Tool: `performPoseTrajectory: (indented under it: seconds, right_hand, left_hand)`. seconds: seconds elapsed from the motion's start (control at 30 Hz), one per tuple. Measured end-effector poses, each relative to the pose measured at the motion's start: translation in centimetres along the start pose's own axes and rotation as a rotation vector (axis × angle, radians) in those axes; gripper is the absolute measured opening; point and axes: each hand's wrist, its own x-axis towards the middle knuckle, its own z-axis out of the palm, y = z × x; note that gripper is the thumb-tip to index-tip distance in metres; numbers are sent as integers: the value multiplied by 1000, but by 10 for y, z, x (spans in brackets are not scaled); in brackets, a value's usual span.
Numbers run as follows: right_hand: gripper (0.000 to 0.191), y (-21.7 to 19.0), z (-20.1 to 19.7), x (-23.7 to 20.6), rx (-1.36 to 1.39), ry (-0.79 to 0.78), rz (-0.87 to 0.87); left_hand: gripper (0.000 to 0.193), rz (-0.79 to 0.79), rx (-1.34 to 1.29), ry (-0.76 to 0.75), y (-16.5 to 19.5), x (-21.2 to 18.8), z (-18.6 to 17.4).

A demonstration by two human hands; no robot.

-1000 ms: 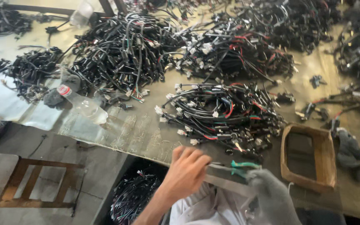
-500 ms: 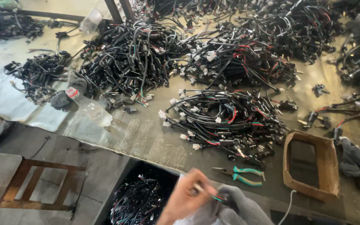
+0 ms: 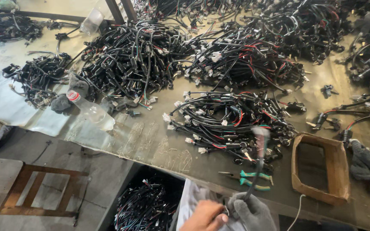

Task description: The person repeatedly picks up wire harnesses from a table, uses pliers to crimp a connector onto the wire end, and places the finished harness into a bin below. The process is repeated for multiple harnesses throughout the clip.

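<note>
At the bottom edge of the head view, the gloved right hand [image 3: 250, 210] has its grip clamped on a black cable [image 3: 257, 164] that rises blurred above the green-handled pliers [image 3: 248, 179], while the bare left hand [image 3: 204, 216] sits just beside it, fingers curled, its hold impossible to make out. The counter [image 3: 150, 141] carries heaps of black wire harnesses [image 3: 228, 117], a plastic bottle [image 3: 90, 112] and a shallow cardboard box [image 3: 320, 171]. Both hands are cut off by the frame.
</note>
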Motion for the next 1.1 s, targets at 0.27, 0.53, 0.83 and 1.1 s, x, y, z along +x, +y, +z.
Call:
performPoseTrajectory:
  seconds: [0.27, 0.53, 0.83, 1.1]
  right_hand:
    - [20, 3, 3, 0, -578, 51, -182]
    - [22, 3, -1, 5, -674, 39, -172]
    - [25, 5, -4, 6, -720, 39, -147]
    - [28, 2, -7, -2, -688, 64, -89]
  left_hand:
    - [29, -637, -626, -66, -5, -15, 9]
    - [29, -594, -728, -230, 18, 7, -4]
    - [40, -536, -569, -221, 13, 0, 3]
    - [29, -548, -876, -219, -8, -1, 10]
